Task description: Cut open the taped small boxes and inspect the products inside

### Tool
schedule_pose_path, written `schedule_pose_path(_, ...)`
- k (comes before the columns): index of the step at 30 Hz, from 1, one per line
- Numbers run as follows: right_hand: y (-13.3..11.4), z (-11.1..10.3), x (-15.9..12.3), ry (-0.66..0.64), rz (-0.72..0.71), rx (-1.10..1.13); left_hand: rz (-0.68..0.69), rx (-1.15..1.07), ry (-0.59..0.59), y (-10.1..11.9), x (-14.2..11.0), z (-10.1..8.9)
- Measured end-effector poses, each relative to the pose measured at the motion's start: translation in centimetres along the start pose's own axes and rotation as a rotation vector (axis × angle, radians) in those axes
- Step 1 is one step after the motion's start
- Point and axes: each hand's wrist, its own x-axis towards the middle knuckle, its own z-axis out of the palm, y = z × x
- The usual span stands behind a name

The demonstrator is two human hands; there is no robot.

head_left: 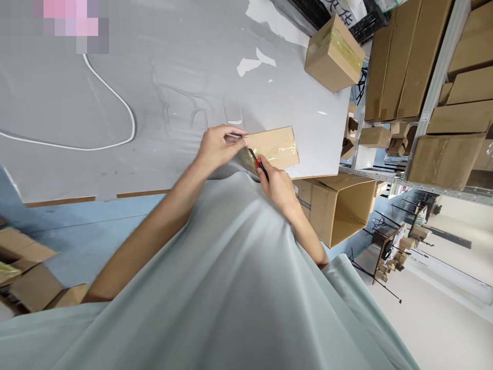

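Observation:
A small taped cardboard box point(275, 146) lies at the near edge of the grey table point(173, 103). My left hand point(217, 146) is closed in a pinch at the box's left end, on its edge or a flap of tape. My right hand point(279, 185) is closed round a red-and-black handled cutter point(260, 165), whose tip rests against the near left corner of the box. My pale shirt hides the table edge below the box.
A second sealed carton point(334, 54) sits at the table's far right. A white cable point(115, 97) loops across the left of the table. An open carton point(339, 205) stands on the floor at right, beside shelving point(435, 97) stacked with boxes. Flattened cardboard point(26, 267) lies at lower left.

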Motion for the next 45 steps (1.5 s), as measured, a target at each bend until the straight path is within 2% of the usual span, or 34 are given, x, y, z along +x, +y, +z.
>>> schedule_pose_path(6, -2.9, -0.4, 0.6, -0.078, 0.095, -0.115, 0.015, 0.031, 0.055, -0.1, -0.4, 0.5)
schedule_pose_path(10, -3.3, -0.5, 0.6, -0.102, 0.121, -0.134, 0.0, 0.057, 0.089, -0.2, -1.2, 1.1)
schedule_pose_path(17, -2.6, 0.6, 0.2, -0.064, 0.093, -0.132, 0.037, 0.092, 0.176, 0.1, -2.2, 1.9)
schedule_pose_path(24, -0.5, 1.6, -2.6, -0.154, 0.072, -0.138, 0.046, 0.106, 0.206, -0.3, -2.6, 2.5)
schedule_pose_path(27, 0.3, 1.0, -3.5, -0.134, 0.042, -0.106, 0.04, 0.128, 0.198, -0.2, -2.7, 2.2)
schedule_pose_path(30, 1.8, -0.8, -4.1, -0.085, 0.051, -0.041, 0.05, 0.214, 0.208, 1.0, -2.7, 2.3)
schedule_pose_path(33, 4.6, -2.7, -3.8, -0.01, 0.139, -0.007, 0.126, 0.317, 0.243, 3.2, -2.6, 4.1)
schedule_pose_path(36, 8.2, -3.8, -2.7, 0.056, 0.215, 0.003, 0.224, 0.345, 0.14, 4.9, -2.2, 8.0)
schedule_pose_path(38, 10.4, -4.0, -2.0, 0.082, 0.214, 0.012, 0.289, 0.373, 0.069, 5.2, -1.8, 10.7)
schedule_pose_path(40, 11.9, -3.9, -1.3, 0.087, 0.187, 0.018, 0.335, 0.422, 0.057, 4.8, -1.3, 12.7)
schedule_pose_path(42, 13.0, -3.7, -0.6, 0.081, 0.152, 0.025, 0.365, 0.483, 0.06, 4.1, -0.9, 13.6)
schedule_pose_path(45, 13.8, -3.3, 0.9, 0.086, 0.102, 0.046, 0.402, 0.587, 0.032, 3.0, -0.2, 13.2)
